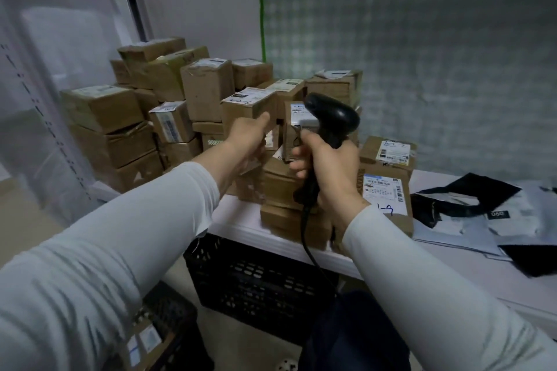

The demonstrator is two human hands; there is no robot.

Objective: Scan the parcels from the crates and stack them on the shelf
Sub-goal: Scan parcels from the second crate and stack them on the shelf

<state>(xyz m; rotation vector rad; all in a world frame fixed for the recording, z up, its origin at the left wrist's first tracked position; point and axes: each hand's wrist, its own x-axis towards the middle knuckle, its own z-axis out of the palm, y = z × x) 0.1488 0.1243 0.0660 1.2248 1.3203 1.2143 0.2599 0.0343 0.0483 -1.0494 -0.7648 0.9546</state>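
The white shelf (238, 220) runs from the near middle out to the right. Its far-left end is heaped with cardboard parcels (208, 90), stacked several high against the wall, most with white labels on top. Under the shelf's near edge sits a black crate (259, 283). A second crate (171, 316) stands nearer and further left, with a few labelled packets showing inside it. On the right of the shelf lie flat black and grey mailer bags (458, 199), overlapping each other. Just left of them is a labelled box (385, 199) with handwriting under its sticker.

Near the front of the heap stands an upright parcel (250, 105). The left hand (248, 137) is up against it, thumb laid on its near face. The fingers are hidden behind the hand, so I cannot tell whether it actually grips the box. Just right of it, the right hand (327, 169) is wrapped tight round the handle of a black scanner (331, 116), whose head points away into the stack. Its cable (306, 238) hangs down past the shelf edge.
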